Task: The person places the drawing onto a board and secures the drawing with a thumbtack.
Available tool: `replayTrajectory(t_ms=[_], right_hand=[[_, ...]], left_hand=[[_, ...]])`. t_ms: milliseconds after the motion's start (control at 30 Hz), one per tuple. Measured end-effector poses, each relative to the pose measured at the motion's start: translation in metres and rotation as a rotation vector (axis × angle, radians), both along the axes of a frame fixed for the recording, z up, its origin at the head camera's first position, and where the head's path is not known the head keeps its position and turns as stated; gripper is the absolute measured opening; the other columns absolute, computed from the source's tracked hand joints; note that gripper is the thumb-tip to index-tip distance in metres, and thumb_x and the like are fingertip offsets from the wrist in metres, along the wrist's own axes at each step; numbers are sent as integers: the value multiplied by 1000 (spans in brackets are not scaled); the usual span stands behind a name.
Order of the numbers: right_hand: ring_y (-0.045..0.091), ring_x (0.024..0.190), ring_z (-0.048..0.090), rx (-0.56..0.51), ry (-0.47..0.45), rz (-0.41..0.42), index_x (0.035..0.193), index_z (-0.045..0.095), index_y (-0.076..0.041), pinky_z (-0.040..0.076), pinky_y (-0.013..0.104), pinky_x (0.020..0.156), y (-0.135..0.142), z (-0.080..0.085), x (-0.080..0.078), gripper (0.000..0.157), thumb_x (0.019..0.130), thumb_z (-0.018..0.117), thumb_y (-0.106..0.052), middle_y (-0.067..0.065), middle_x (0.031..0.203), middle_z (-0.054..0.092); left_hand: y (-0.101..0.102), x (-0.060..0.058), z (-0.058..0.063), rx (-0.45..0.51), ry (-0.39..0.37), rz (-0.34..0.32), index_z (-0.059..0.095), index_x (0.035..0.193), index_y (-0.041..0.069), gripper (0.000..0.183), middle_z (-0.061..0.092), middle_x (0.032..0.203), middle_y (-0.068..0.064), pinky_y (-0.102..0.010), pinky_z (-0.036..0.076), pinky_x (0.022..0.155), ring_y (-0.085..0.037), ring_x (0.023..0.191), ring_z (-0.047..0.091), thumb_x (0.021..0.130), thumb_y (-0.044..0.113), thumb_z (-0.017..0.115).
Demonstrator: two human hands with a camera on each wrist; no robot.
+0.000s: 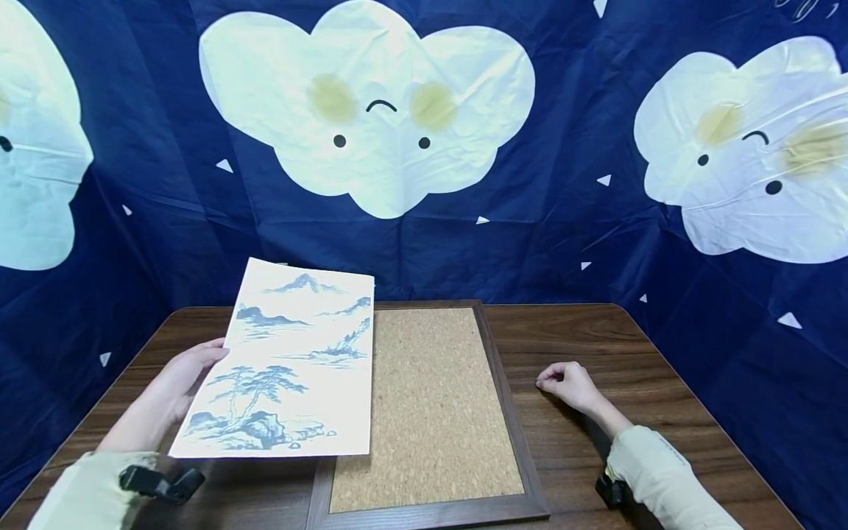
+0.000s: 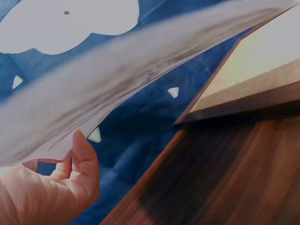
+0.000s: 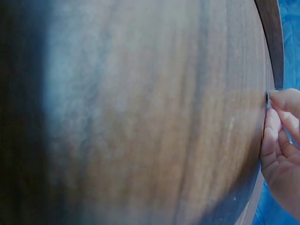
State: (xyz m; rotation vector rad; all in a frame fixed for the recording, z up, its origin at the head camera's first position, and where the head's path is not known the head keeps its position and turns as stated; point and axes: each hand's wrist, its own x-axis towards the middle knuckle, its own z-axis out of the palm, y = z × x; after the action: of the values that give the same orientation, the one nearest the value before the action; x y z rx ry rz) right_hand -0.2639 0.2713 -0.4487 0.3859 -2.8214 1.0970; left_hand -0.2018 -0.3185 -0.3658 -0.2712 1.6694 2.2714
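A white paper sheet (image 1: 291, 361) printed with blue mountains and pine trees is held up in the air, overlapping the left part of a cork board (image 1: 430, 405) in the head view. My left hand (image 1: 182, 375) grips the sheet by its left edge, thumb on the printed side. From the left wrist view, the sheet (image 2: 122, 84) slants away above the fingers. To the right of the board, my right hand (image 1: 568, 386) is low over the table, thumb and forefinger together. Between those fingertips shows a small, dark, shiny piece (image 3: 268, 96), whose kind I cannot tell.
The cork board has a brown wooden frame (image 1: 503, 412) and lies flat on the dark wooden table (image 1: 596, 338). A navy cloth (image 1: 563, 243) with white clouds hangs behind and along both sides. Each wrist wears a black strap (image 1: 162, 483).
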Motion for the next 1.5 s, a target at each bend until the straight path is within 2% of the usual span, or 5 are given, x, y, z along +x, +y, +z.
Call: replayTrajectory(t_ms=[167,400,700,1200,1500], right_hand=[[2,60,48,3,-3,-6,74,69,-4,41,19,56,0,0,0,4,76,69,-7,0,68,63],[1,59,48,3,9,-6,74,69,-4,41,19,56,1,-3,0,5,76,69,-9,1,68,64],[-1,58,47,-2,18,-4,73,69,-4,40,19,56,1,-6,-1,5,75,69,-8,-1,67,63],[3,60,49,-4,-12,-22,75,69,-3,41,19,57,0,-2,0,6,76,68,-9,0,68,63],[1,60,49,-10,-2,-20,74,69,-2,41,18,57,0,-2,0,6,75,68,-8,-1,68,64]], left_hand=[[31,-6,-2,-34,16,16,36,119,17,23,65,81,3,-29,52,66,-13,73,64,97,14,33],[78,-10,-8,-56,15,59,14,140,2,49,62,78,5,-26,51,66,-10,71,62,95,10,33],[127,-8,-22,-92,21,176,28,129,-1,37,58,78,4,-23,49,64,-8,68,59,93,5,35],[180,5,-40,-157,75,204,36,116,-3,28,53,80,-1,-23,46,55,-9,63,55,89,2,42],[194,10,-55,-260,186,232,41,112,-5,29,42,103,-14,-33,36,85,-24,96,44,87,7,47]])
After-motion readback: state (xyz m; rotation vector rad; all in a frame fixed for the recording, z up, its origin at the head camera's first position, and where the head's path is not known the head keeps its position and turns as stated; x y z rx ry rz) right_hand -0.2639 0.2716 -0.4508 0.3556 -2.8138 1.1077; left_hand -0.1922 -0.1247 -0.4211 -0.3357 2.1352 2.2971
